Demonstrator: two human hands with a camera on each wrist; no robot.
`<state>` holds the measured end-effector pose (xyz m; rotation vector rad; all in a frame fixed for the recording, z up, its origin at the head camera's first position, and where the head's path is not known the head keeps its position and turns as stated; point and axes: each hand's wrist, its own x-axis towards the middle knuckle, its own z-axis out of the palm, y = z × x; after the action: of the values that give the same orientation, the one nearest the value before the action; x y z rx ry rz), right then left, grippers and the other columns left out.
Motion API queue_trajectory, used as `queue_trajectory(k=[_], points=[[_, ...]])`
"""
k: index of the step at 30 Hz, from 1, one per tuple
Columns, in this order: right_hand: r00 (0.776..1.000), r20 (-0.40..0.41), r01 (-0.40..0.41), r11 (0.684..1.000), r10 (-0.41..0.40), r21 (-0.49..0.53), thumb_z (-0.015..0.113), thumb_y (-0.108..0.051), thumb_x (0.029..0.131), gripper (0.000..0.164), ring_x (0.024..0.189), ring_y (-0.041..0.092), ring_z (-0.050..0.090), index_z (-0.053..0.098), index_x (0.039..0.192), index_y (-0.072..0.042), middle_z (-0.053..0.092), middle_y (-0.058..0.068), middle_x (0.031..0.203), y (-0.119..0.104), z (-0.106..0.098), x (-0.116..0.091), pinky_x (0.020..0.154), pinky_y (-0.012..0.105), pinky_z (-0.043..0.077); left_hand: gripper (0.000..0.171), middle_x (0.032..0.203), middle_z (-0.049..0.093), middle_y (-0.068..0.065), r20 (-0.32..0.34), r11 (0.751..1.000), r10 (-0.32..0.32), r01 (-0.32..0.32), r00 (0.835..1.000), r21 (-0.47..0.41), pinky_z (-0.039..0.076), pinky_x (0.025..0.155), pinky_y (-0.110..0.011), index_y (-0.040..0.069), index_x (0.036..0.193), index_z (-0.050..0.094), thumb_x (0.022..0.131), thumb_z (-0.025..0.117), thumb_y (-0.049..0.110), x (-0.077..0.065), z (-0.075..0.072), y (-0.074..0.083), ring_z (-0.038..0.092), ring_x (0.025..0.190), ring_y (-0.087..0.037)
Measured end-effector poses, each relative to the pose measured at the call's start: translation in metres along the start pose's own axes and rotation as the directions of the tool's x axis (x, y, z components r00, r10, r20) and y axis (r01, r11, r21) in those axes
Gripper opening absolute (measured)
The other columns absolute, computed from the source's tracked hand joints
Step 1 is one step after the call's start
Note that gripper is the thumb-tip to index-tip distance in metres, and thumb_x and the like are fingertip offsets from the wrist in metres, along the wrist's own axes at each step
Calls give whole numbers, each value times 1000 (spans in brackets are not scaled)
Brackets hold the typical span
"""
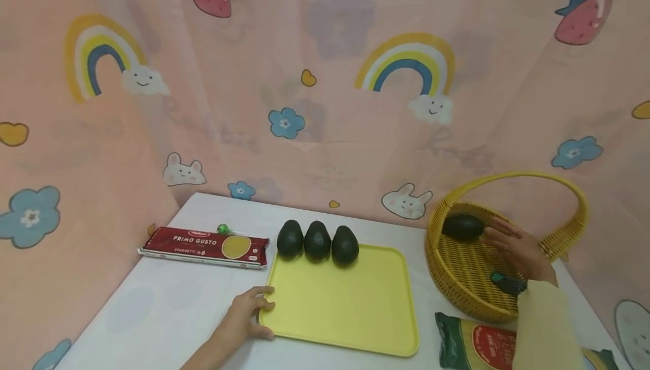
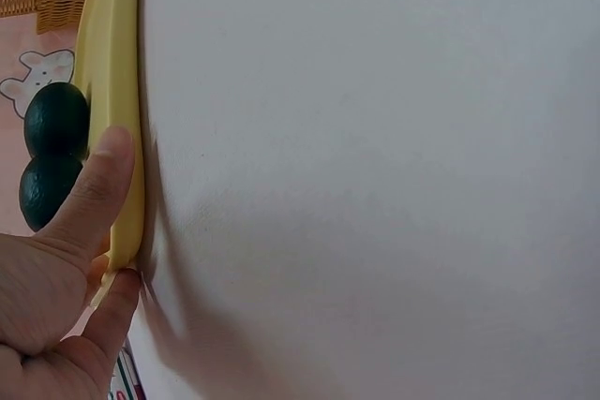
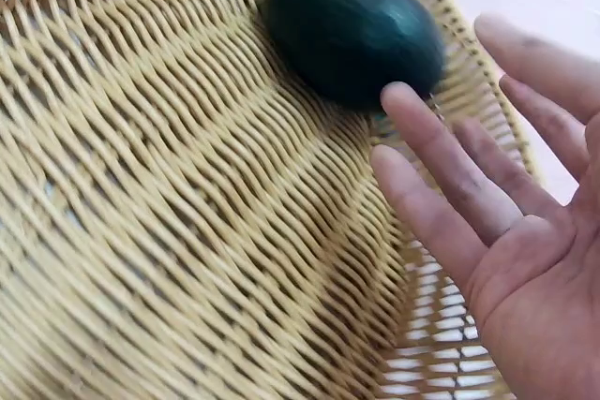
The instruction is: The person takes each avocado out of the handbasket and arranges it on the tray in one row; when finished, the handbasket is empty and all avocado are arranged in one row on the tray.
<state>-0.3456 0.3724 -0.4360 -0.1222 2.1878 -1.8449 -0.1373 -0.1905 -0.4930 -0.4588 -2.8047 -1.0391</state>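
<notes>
At its near left corner, the yellow tray [image 1: 345, 302] is gripped by my left hand [image 1: 244, 313], thumb along the near side and fingers at the left rim. In the left wrist view the thumb [image 2: 98, 185] presses the tray's side. Three dark green avocados [image 1: 317, 241] stand in a row along the tray's far left part. My right hand [image 1: 518, 249] reaches into the yellow wicker basket [image 1: 442, 268] with fingers extended and nothing held. Against the basket's far wall lies another avocado [image 3: 352, 39], right at the fingertips of that hand.
A red spaghetti packet [image 1: 203, 246] lies left of the tray, with a green lollipop [image 1: 223, 228] behind it. Another packet, green and yellow [image 1: 452, 339], lies before the basket, partly under the right sleeve. The basket's tall handle [image 1: 518, 175] arches over its opening. A patterned pink cloth [image 1: 315, 172] hangs behind.
</notes>
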Motion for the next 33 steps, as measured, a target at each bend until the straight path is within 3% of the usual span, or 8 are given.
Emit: queue_trajectory(k=[3, 7, 11, 15, 19, 22, 28, 33], points=[[1000, -4, -20, 1000, 20, -3, 53, -24, 99, 76, 91, -2, 63, 3, 151, 1, 58, -27, 105, 0, -8, -7, 81, 29, 57, 51, 114, 64, -17, 14, 1000, -14, 15, 1000, -13, 54, 86, -39, -4, 91, 72, 50, 90, 19, 1, 0, 1, 60, 104, -39], [999, -4, -44, 985, 44, -166, 51, -36, 99, 77, 95, -12, 55, 8, 151, 1, 51, -28, 110, -3, -8, -1, 86, 26, 54, 51, 113, 64, -18, 3, 999, -23, 23, 1000, -30, 56, 82, -34, -5, 91, 72, 50, 90, 18, -1, -2, 0, 61, 103, -39], [999, 9, -37, 967, 41, -253, 46, -41, 100, 76, 122, 4, 48, 8, 151, 0, 42, -3, 142, -4, -2, 4, 92, 24, 50, 51, 113, 63, -19, 3, 999, -20, 20, 1000, -33, 56, 82, -34, -6, 91, 71, 50, 90, 17, -2, -2, -1, 61, 104, -40], [1000, 8, -22, 962, 25, -273, 42, -41, 101, 74, 137, 23, 32, 6, 152, -2, 8, 24, 157, -7, 9, 8, 95, 26, 48, 51, 114, 63, -19, 19, 999, -25, 25, 1000, -24, 54, 85, -39, -6, 92, 72, 51, 90, 18, -1, -1, 0, 60, 105, -40], [1000, 16, -10, 963, 15, -269, 42, -41, 101, 75, 140, 37, 22, 4, 151, 0, 1, 26, 156, -11, 20, 11, 105, 49, 39, 52, 114, 63, -17, 25, 1000, -17, 18, 1000, -10, 53, 86, -42, -5, 93, 72, 51, 90, 20, 1, 0, 1, 60, 105, -39], [999, 42, -19, 958, 32, -286, 41, -40, 102, 76, 137, 52, 13, 2, 150, 2, -2, 30, 154, -15, 24, 12, 105, 65, 29, 53, 114, 63, -17, 27, 1000, -7, 7, 1000, -5, 53, 87, -41, -5, 93, 72, 51, 90, 22, 2, 1, 2, 60, 105, -39], [986, 55, -124, 919, 155, -375, 33, -50, 101, 81, 126, 56, 35, -2, 150, 4, 12, 39, 149, -18, 21, 10, 98, 60, 41, 53, 115, 63, -17, 30, 1000, -8, 9, 1000, -22, 54, 86, -38, -5, 93, 72, 51, 89, 22, 1, 0, 1, 60, 106, -40], [985, 87, -105, 928, 146, -358, 26, -48, 103, 77, 132, 56, 21, 2, 148, 9, 9, 39, 149, -16, 19, 7, 102, 63, 36, 52, 115, 63, -18, 31, 998, -25, 26, 999, -55, 55, 83, -35, -6, 92, 71, 51, 90, 20, 1, 0, 1, 59, 106, -40]])
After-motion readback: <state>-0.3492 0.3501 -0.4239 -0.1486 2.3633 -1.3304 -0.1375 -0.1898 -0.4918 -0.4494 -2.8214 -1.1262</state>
